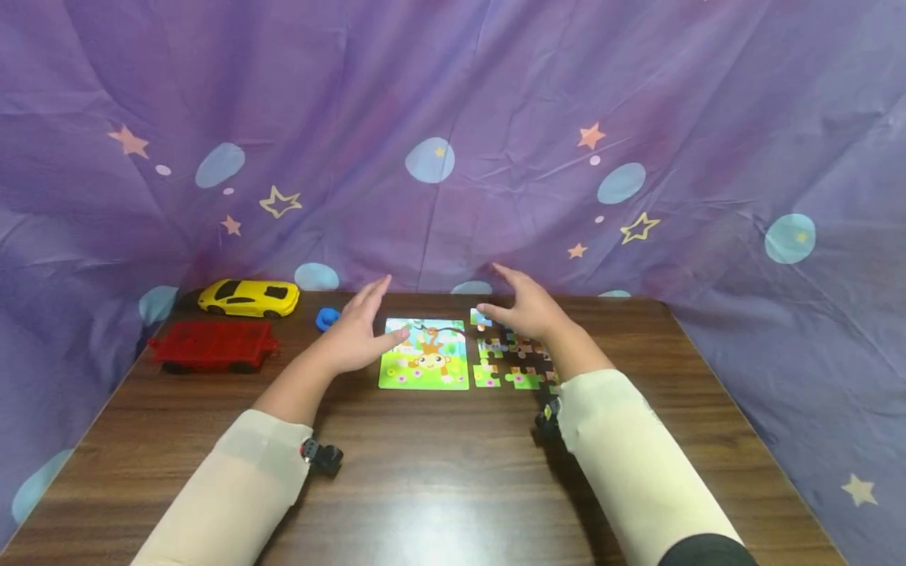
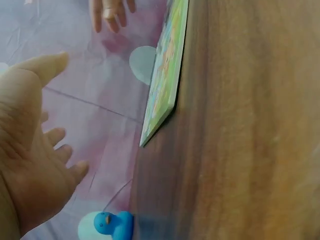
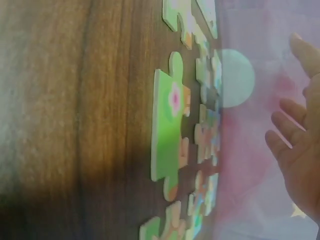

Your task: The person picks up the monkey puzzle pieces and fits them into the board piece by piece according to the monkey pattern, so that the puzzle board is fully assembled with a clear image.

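Plainly, with twelve o'clock taken as away from the person, the row began at far left with a red toy wagon (image 1: 215, 344), its long axis running from nine to three o'clock. A yellow toy car (image 1: 249, 299) sat near it towards one o'clock, lying along the same line. Next came a small blue duck (image 1: 326, 319), just beside the left hand (image 1: 357, 334) at its ten o'clock side in the head view.

The left hand was spread in the air, fingers extended towards one o'clock and thumb towards three. From it, the monkey picture board (image 1: 425, 376) lay between three and four o'clock, flat on the worktop (image 1: 425, 456). In the head view the thumb overlapped the board's ten o'clock corner, though the left wrist view showed hand and board apart. The board's green ground faced six o'clock, the branch twelve; its outline looked nearly square, so I could not tell a long axis.

Just beside the board at three o'clock lay the loose puzzle pieces (image 1: 526, 380), at about seven o'clock from the right hand (image 1: 534, 309). One green piece with a pink flower stretched from nine to three o'clock, its straight edge towards six. The right hand was likewise spread above the worktop, fingers extended towards eleven o'clock, thumb towards nine.
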Demonstrator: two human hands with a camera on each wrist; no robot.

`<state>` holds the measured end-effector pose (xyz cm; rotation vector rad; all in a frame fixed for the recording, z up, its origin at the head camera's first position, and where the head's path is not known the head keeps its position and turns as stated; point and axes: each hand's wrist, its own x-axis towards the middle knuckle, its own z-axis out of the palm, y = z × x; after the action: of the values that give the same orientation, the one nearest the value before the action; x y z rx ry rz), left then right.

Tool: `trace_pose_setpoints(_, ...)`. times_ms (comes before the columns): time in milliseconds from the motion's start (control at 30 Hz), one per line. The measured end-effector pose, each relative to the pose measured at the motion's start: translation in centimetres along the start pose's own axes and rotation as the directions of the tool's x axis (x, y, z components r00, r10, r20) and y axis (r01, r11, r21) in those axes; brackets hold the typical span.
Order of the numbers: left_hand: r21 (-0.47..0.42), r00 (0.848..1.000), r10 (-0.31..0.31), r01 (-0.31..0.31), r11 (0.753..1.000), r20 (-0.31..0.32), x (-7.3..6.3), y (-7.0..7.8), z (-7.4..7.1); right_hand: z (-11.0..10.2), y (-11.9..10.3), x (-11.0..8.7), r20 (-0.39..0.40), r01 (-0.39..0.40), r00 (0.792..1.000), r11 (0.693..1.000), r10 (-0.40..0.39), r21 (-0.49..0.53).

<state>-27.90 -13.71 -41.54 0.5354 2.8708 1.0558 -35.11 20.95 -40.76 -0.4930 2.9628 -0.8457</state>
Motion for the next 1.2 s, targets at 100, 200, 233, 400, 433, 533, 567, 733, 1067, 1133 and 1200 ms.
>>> trace_pose_setpoints(100,-0.012,0.998,0.006,-0.005,1.0,0.055,-0.5,0.0,0.2,0.2,0.5,0.5,0.034,-0.004,0.999,1.0,0.003,0.015)
trace_pose_setpoints(200,-0.012,0.992,0.004,-0.002,1.0,0.124,-1.0,-0.1,0.5,0.5,1.0,0.9,0.075,0.009,0.997,1.0,-0.011,0.026)
trace_pose_setpoints(233,-0.012,0.989,0.003,-0.001,1.0,0.147,-1.2,-0.3,0.6,0.7,1.1,1.1,0.089,0.012,0.996,1.0,-0.014,0.028)
trace_pose_setpoints(400,0.002,0.976,0.0,0.0,1.0,0.218,-1.2,-1.1,1.2,1.4,1.5,1.7,0.155,0.029,0.987,0.999,-0.033,0.028)
trace_pose_setpoints(433,0.007,0.974,-0.011,0.009,1.0,0.227,-1.2,-1.2,1.2,1.5,1.6,1.8,0.161,0.029,0.986,0.999,-0.032,0.027)
trace_pose_setpoints(533,0.025,0.966,-0.05,0.045,0.999,0.253,-1.2,-1.4,1.2,1.8,1.8,2.0,0.18,0.017,0.983,0.999,-0.022,0.03)
trace_pose_setpoints(567,0.031,0.964,-0.061,0.055,0.998,0.261,-1.2,-1.4,1.2,1.9,1.9,2.1,0.186,0.011,0.982,1.0,-0.016,0.027)
trace_pose_setpoints(733,0.074,0.953,-0.087,0.068,0.995,0.291,-1.3,-1.8,1.0,1.9,1.7,2.5,0.217,-0.01,0.976,1.0,0.012,-0.009)
trace_pose_setpoints(1067,0.139,0.947,-0.076,0.033,0.99,0.313,-1.5,-1.9,1.1,2.3,1.8,3.4,0.214,0.013,0.977,0.998,0.0,-0.055)
trace_pose_setpoints(1133,0.146,0.945,-0.078,0.033,0.989,0.317,-1.6,-1.8,1.1,2.3,1.7,3.3,0.209,0.007,0.978,0.999,0.004,-0.052)
trace_pose_setpoints(1200,0.154,0.945,-0.077,0.029,0.988,0.318,-1.6,-1.8,1.1,2.4,1.7,3.3,0.208,0.002,0.978,0.999,0.008,-0.051)
